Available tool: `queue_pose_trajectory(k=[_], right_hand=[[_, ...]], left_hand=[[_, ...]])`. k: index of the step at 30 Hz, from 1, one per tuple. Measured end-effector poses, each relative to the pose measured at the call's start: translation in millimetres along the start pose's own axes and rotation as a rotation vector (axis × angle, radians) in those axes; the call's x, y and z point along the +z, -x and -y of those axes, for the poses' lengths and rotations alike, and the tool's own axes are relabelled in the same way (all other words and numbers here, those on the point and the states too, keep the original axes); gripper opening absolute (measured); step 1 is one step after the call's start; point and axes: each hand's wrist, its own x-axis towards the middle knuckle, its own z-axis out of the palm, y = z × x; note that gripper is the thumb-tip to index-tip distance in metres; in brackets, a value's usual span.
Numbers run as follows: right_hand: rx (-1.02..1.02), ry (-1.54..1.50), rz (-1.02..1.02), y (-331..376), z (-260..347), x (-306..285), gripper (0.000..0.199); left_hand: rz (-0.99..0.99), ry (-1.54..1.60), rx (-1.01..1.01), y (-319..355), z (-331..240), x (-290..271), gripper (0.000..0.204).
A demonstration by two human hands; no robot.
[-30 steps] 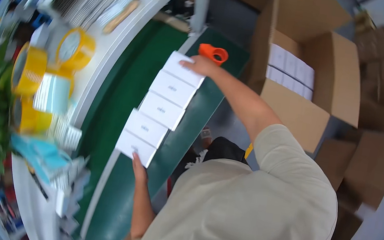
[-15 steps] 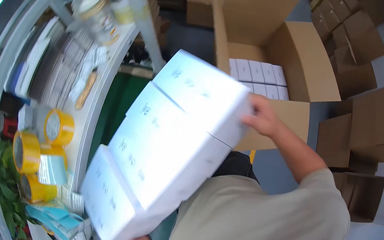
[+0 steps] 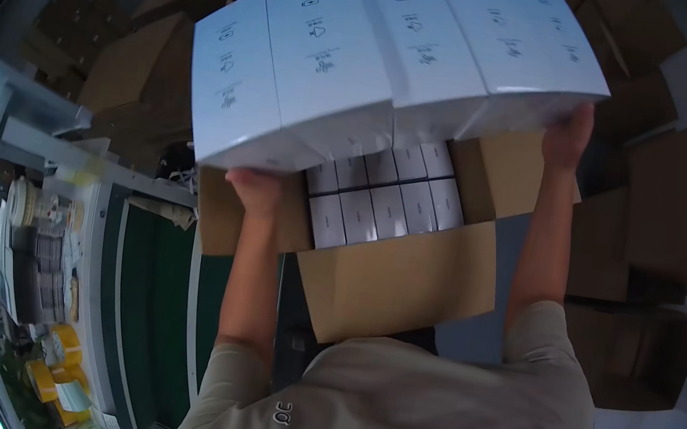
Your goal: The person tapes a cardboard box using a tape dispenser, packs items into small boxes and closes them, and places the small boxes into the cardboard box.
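Between my two hands is a row of several white boxes (image 3: 318,55) pressed side by side, with small dark print on their tops. My left hand (image 3: 256,191) grips the row's left end from below, and my right hand (image 3: 568,137) clasps its right end. The row hangs over an open brown carton (image 3: 400,281), hiding its far side. Inside the carton, smaller-looking white box ends (image 3: 387,210) stand in tidy rows. The fingers of both hands are partly hidden under the boxes.
On the left is a white-framed workbench (image 3: 91,266) with a green surface (image 3: 157,302) beside it. Rolls of yellow tape (image 3: 59,363) lie on its shelf. Open brown cartons (image 3: 673,210) stand along the right wall, and more cartons (image 3: 139,64) are stacked at far left.
I have turned from the bench toward the carton. The row of white boxes has swung from tilted at the left to level across the carton, my left hand rising with it.
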Motion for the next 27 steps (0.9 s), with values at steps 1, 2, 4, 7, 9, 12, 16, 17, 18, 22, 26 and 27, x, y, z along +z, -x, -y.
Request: queue_pose_trajectory(k=[1, 2, 4, 7, 9, 12, 16, 17, 18, 22, 26, 27], right_hand=[[-0.025, 0.16, -0.044, -15, -43, -24, 0.05], [-0.039, 0.317, -0.077, -23, -76, -42, 0.045], [0.276, 0.371, 0.003, -25, -123, -27, 0.046], [0.296, 0.291, -0.013, -19, -192, 19, 0.049], [0.279, 0.397, -0.032, -21, -231, 9, 0.053], [0.249, 0.495, -0.032, -31, -272, 7, 0.055], [0.211, 0.798, 0.016, -34, -306, 2, 0.056], [0.224, 0.979, 0.05, -35, -315, 4, 0.057], [0.243, 1.171, 0.081, -30, -321, 1, 0.058], [0.452, 1.68, 0.453, -4, -364, 4, 0.062], [0.621, 1.724, 0.573, 53, -418, -39, 0.065], [0.646, 1.777, 0.627, 62, -427, -41, 0.065]], left_hand=[[0.009, -0.007, -0.014, -16, 21, 10, 0.087], [-0.031, -0.196, -0.007, -27, 39, 15, 0.087], [-0.111, -0.58, 0.021, -47, 69, 20, 0.092], [-0.144, -0.557, -0.034, -70, 103, -10, 0.085], [-0.145, -0.534, -0.071, -85, 129, -9, 0.081], [-0.01, -0.73, -0.174, -109, 160, -15, 0.07], [0.03, -0.768, -0.366, -143, 185, 14, 0.062], [0.026, -0.83, -0.367, -152, 193, 14, 0.061], [0.028, -0.89, -0.382, -153, 203, 13, 0.06], [0.04, -1.212, -0.519, -148, 238, 14, 0.058], [0.116, -1.565, -0.766, -128, 316, -61, 0.056], [0.103, -1.568, -0.766, -124, 329, -77, 0.056]])
